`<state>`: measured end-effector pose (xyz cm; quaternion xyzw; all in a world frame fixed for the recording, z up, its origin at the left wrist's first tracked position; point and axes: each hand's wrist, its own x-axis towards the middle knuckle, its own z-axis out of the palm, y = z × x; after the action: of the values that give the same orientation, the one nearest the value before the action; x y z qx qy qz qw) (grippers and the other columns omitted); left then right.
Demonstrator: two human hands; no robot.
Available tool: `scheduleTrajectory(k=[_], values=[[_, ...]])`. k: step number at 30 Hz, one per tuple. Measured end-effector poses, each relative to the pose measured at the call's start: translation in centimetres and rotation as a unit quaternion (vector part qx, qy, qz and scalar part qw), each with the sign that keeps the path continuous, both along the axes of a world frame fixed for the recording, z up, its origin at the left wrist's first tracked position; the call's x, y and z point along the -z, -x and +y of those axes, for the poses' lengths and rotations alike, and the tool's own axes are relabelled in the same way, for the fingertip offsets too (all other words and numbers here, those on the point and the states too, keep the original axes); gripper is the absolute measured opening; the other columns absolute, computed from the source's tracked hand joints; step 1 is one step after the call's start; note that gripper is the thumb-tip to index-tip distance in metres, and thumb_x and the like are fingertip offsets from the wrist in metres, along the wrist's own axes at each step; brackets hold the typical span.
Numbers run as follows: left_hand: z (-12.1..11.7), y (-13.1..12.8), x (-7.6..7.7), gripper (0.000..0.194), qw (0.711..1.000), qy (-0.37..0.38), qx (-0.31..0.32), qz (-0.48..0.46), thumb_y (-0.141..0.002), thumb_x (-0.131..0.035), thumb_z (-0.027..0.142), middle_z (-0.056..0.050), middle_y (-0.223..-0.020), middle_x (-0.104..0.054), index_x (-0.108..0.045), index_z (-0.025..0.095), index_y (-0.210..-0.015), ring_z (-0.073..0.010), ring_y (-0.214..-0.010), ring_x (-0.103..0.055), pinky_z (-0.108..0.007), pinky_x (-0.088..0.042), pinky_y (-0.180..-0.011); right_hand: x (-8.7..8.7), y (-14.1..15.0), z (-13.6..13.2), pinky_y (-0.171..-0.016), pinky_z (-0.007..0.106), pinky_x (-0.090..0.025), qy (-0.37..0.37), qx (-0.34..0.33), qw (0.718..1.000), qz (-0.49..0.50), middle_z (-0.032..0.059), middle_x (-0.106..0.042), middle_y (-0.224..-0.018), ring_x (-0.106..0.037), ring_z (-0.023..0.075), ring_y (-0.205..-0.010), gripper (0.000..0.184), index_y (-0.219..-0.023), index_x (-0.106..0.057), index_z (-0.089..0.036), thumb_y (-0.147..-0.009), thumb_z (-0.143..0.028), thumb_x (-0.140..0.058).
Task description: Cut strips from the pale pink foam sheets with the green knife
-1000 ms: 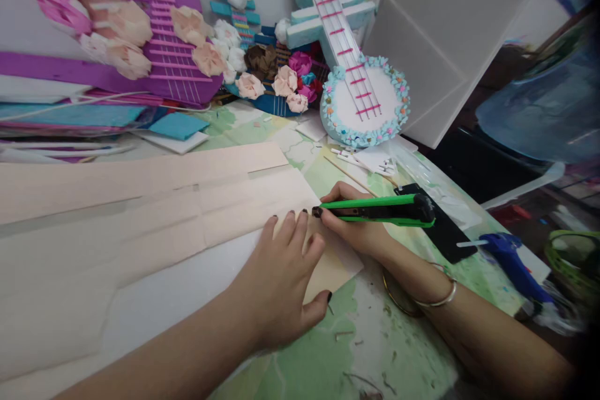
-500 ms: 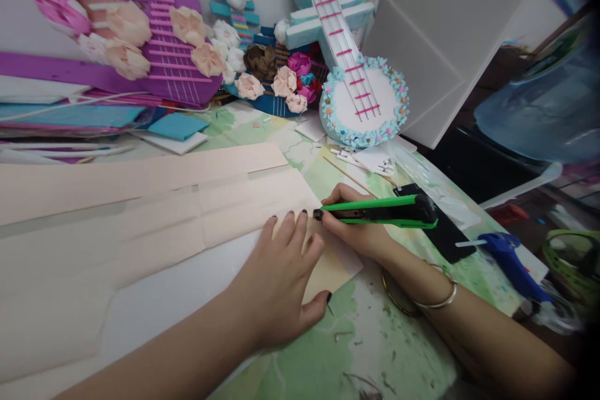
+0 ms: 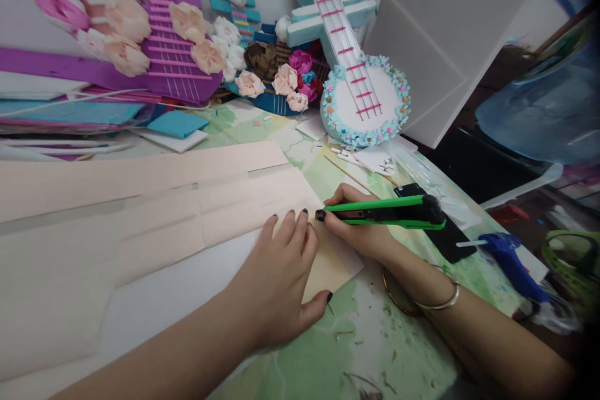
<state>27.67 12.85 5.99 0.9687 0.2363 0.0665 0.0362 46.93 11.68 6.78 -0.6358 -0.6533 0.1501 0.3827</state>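
Note:
My left hand (image 3: 281,281) lies flat with fingers stretched out, pressing on pale peach sheets (image 3: 248,200) near their right end. Below those sheets a white sheet (image 3: 182,287) shows. In my right hand (image 3: 360,231) is a green and black utility knife (image 3: 384,211), its handle slanting out to the right. The knife's front end sits at the right edge of the peach sheet, just beyond my left fingertips. Whether the blade touches the sheet I cannot make out.
Flower-trimmed model guitars, one purple (image 3: 173,44) and one white and light blue (image 3: 365,87), lean at the back. A blue glue gun (image 3: 513,262) and a flat black thing (image 3: 450,237) lie to the right. Stacked coloured sheets (image 3: 70,114) are at the left.
My right hand and the utility knife have shifted slightly to the right. My left index finger has drawn in nearer the other fingers; the sheets look unmoved.

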Motion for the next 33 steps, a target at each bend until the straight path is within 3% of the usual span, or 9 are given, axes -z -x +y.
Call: scheduleTrajectory(k=[9, 17, 33], values=[[0.1, 0.06, 0.05, 0.077, 1.0, -0.011, 0.002, -0.006, -0.086, -0.035, 0.06, -0.03, -0.145, -0.038, -0.05, 0.0, -0.132, -0.0462, -0.133, -0.035, -0.062, -0.03, -0.105, -0.04, -0.03, -0.21, -0.052, 0.022, -0.039, 0.014, -0.02, 1.0, 0.008, -0.0024, -0.06, -0.065, -0.05, 0.0102, -0.054, 0.01, -0.073, -0.052, -0.02, -0.074, -0.022, -0.062], [0.07, 0.15, 0.21, 0.077, 1.0, -0.011, 0.002, -0.015, -0.086, -0.035, 0.059, -0.03, -0.145, -0.038, -0.049, 0.0, -0.133, -0.0465, -0.132, -0.036, -0.061, -0.03, -0.106, 0.16, -0.14, -0.06, -0.058, 0.024, -0.041, -0.017, 0.012, 1.0, -0.003, -0.001, -0.062, -0.069, -0.054, 0.0128, -0.062, 0.011, -0.074, -0.053, -0.02, -0.073, -0.022, -0.064], [-0.05, 0.11, -0.05, 0.076, 1.0, -0.009, -0.002, -0.009, -0.087, -0.035, 0.059, -0.029, -0.146, -0.037, -0.049, 0.0, -0.133, -0.0454, -0.134, -0.034, -0.06, -0.028, -0.107, 0.01, -0.01, -0.13, -0.055, 0.024, -0.04, 0.021, 0.016, 0.999, -0.032, -0.0009, -0.064, -0.069, -0.054, 0.0126, -0.059, 0.01, -0.077, -0.055, -0.021, -0.073, -0.024, -0.063]])
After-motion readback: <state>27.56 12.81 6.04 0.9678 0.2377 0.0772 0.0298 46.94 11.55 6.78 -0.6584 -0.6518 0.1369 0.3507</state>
